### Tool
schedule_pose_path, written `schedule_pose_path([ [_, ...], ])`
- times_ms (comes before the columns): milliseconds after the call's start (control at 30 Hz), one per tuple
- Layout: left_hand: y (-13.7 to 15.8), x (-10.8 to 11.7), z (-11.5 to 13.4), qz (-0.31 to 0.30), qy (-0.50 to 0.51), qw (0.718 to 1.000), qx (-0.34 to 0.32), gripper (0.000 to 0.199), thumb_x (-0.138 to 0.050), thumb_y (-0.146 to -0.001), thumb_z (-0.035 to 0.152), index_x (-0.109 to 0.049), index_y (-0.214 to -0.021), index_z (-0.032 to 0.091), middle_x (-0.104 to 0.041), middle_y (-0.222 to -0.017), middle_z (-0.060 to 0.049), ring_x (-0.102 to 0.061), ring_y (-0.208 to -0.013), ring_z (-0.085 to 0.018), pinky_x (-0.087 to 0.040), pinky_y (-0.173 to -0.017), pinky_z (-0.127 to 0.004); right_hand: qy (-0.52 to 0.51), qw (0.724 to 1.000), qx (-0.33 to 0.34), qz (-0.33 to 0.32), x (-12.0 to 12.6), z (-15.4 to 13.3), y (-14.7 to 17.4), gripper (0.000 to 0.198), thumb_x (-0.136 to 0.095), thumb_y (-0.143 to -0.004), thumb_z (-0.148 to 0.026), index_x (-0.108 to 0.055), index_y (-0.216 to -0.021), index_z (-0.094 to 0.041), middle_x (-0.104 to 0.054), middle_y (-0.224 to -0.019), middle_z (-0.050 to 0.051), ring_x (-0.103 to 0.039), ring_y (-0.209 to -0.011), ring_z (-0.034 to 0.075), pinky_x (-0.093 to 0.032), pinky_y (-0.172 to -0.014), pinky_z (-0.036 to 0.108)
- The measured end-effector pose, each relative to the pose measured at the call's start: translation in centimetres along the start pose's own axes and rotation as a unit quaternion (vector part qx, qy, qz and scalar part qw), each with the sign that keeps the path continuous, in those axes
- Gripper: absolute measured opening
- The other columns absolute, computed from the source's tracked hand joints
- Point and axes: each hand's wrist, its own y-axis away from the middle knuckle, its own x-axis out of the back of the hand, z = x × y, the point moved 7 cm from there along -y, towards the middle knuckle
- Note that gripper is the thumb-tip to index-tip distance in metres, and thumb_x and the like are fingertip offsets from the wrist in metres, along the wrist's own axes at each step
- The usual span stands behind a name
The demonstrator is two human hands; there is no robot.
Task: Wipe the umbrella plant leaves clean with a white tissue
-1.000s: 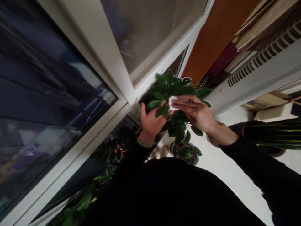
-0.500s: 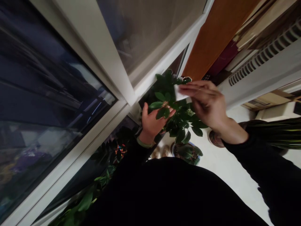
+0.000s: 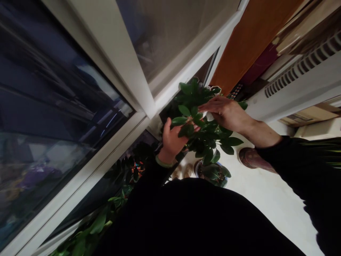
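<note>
Glossy green leaves of a potted plant (image 3: 226, 132) spread out in the middle, in front of the window corner. My left hand (image 3: 173, 140) is under a cluster of leaves with its palm up, thumb raised and fingers stretched out behind them; it is open and supports or touches the cluster. From the right, my right hand (image 3: 229, 111) reaches over the same cluster, its fingertips at a leaf. Pinched beneath its fingers is a white tissue (image 3: 209, 116), mostly hidden by the hand.
White window frames (image 3: 106, 60) run along the left and top. A smaller pot plant (image 3: 213, 172) stands on the floor below, and a brown pot (image 3: 253, 158) sits right of it. A white radiator (image 3: 298, 85) and a cardboard box (image 3: 311, 114) are at the right.
My right hand has come down and left with the tissue, from above the leaves onto the cluster. My left hand keeps its place under the leaves. The view has shifted slightly.
</note>
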Motion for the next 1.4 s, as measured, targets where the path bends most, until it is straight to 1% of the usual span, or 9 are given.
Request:
schedule_pose_path([
  [233,-0.2,-0.1,0.2,-0.002,-0.017,1.000,-0.006,0.078,-0.029,-0.109,0.067,-0.066,-0.143,0.008,-0.075,-0.142,-0.021,-0.055,-0.157,-0.037,-0.041,-0.134,-0.061,0.013,0.989,-0.008,0.149,4.0,-4.3,0.3,0.041,-0.049,-0.111,-0.019,-0.074,-0.136,-0.038,-0.080,-0.139,-0.002,-0.072,-0.127,0.027,-0.058,-0.113,0.058],
  [367,-0.1,0.0,0.2,0.031,-0.013,0.999,-0.007,0.072,-0.031,-0.109,0.065,-0.071,-0.135,0.011,-0.080,-0.129,-0.018,-0.059,-0.153,-0.038,-0.043,-0.132,-0.063,0.006,0.995,0.076,0.056,1.4,-5.9,0.2,0.040,-0.050,-0.109,-0.019,-0.075,-0.136,-0.034,-0.079,-0.141,-0.004,-0.071,-0.132,0.026,-0.062,-0.110,0.054],
  [533,0.0,0.0,0.2,0.019,-0.003,1.000,-0.001,0.075,-0.035,-0.107,0.070,-0.068,-0.140,0.011,-0.075,-0.141,-0.019,-0.054,-0.157,-0.038,-0.043,-0.133,-0.062,0.090,0.988,0.027,0.121,2.4,-2.3,1.1,0.036,-0.049,-0.109,-0.020,-0.079,-0.125,-0.030,-0.085,-0.127,0.001,-0.076,-0.113,0.028,-0.066,-0.097,0.054],
  [667,0.1,-0.5,0.1,0.013,-0.005,1.000,-0.003,0.074,-0.033,-0.108,0.070,-0.069,-0.137,0.012,-0.076,-0.136,-0.016,-0.051,-0.160,-0.037,-0.041,-0.134,-0.062,0.075,0.982,-0.053,0.168,3.9,-3.8,1.6,0.041,-0.047,-0.112,-0.021,-0.073,-0.135,-0.043,-0.082,-0.134,-0.003,-0.074,-0.112,0.028,-0.061,-0.103,0.057],
  [833,0.2,-2.2,-0.5,-0.024,-0.018,1.000,-0.010,0.077,-0.032,-0.107,0.075,-0.072,-0.130,0.013,-0.075,-0.140,-0.015,-0.048,-0.162,-0.038,-0.040,-0.135,-0.061,0.036,0.987,-0.038,0.150,0.3,-8.9,1.8,0.029,-0.056,-0.109,-0.023,-0.077,-0.128,-0.027,-0.083,-0.129,0.006,-0.075,-0.108,0.031,-0.063,-0.095,0.056],
  [967,0.2,-1.5,-0.8,0.041,-0.017,0.999,-0.019,0.073,-0.032,-0.107,0.075,-0.072,-0.131,0.018,-0.076,-0.139,-0.012,-0.049,-0.161,-0.037,-0.043,-0.134,-0.060,0.005,0.989,-0.049,0.136,-2.9,-10.7,2.8,0.026,-0.059,-0.108,-0.023,-0.079,-0.124,-0.027,-0.084,-0.128,0.007,-0.076,-0.110,0.029,-0.064,-0.096,0.052],
  [1167,0.3,-0.8,-0.9,0.031,-0.032,0.999,-0.016,0.084,-0.028,-0.104,0.082,-0.075,-0.120,0.015,-0.078,-0.133,-0.017,-0.058,-0.154,-0.038,-0.046,-0.133,-0.056,-0.124,0.984,-0.009,0.126,-2.8,-13.6,4.0,0.030,-0.061,-0.106,-0.016,-0.079,-0.125,-0.030,-0.085,-0.125,0.004,-0.078,-0.116,0.024,-0.062,-0.104,0.047],
  [1300,0.2,-0.4,0.0,0.005,-0.033,0.999,-0.013,0.078,-0.029,-0.105,0.081,-0.076,-0.123,0.022,-0.082,-0.127,-0.009,-0.061,-0.151,-0.037,-0.046,-0.130,-0.062,-0.224,0.950,-0.152,0.155,-1.2,-11.6,5.1,0.020,-0.064,-0.107,-0.029,-0.081,-0.119,-0.031,-0.085,-0.113,0.003,-0.079,-0.099,0.022,-0.064,-0.085,0.039],
  [1400,0.0,-0.7,0.9,-0.041,-0.054,0.997,0.023,0.090,-0.029,-0.102,0.085,-0.072,-0.137,0.014,-0.081,-0.130,-0.014,-0.059,-0.153,-0.038,-0.044,-0.132,-0.060,-0.260,0.905,-0.267,0.205,-0.1,-8.9,6.1,0.020,-0.071,-0.103,-0.043,-0.083,-0.109,-0.028,-0.083,-0.098,0.003,-0.074,-0.080,0.020,-0.058,-0.067,0.032],
])
